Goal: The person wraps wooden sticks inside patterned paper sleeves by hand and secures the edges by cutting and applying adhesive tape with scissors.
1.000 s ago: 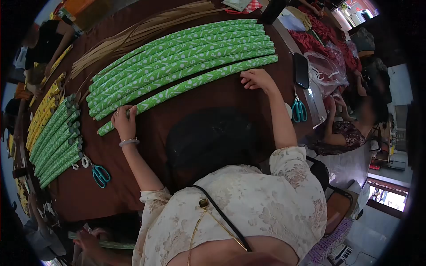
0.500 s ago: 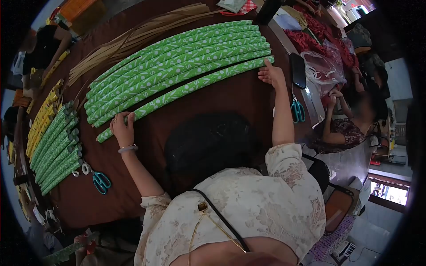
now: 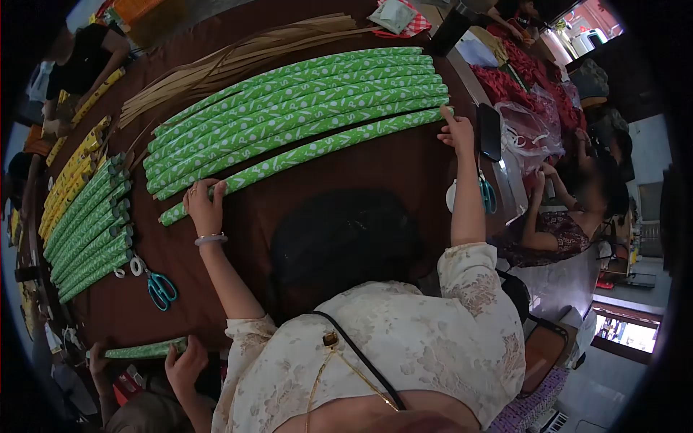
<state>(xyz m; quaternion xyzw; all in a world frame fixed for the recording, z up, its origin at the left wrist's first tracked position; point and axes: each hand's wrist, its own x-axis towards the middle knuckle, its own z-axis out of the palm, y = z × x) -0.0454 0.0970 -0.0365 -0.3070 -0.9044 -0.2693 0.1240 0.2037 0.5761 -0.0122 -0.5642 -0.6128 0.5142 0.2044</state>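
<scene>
A long green patterned roll lies on the brown-covered table, a little apart from a row of similar green rolls behind it. My left hand is wrapped over this front roll near its left end, with a bracelet on the wrist. At the roll's right end, my right hand has its fingertips at the tip, fingers apart. Brown strips lie beyond the row. Shorter green rolls and yellow rolls are stacked at the left.
Blue-handled scissors lie at the left, with another pair near my right forearm. A black phone and black cylinder are at the right. Co-workers sit around the table; one person's hands hold a green roll at lower left.
My right hand has moved right along the front roll to its end. My left hand stays near the left end. A co-worker's hands and green roll at lower left have shifted.
</scene>
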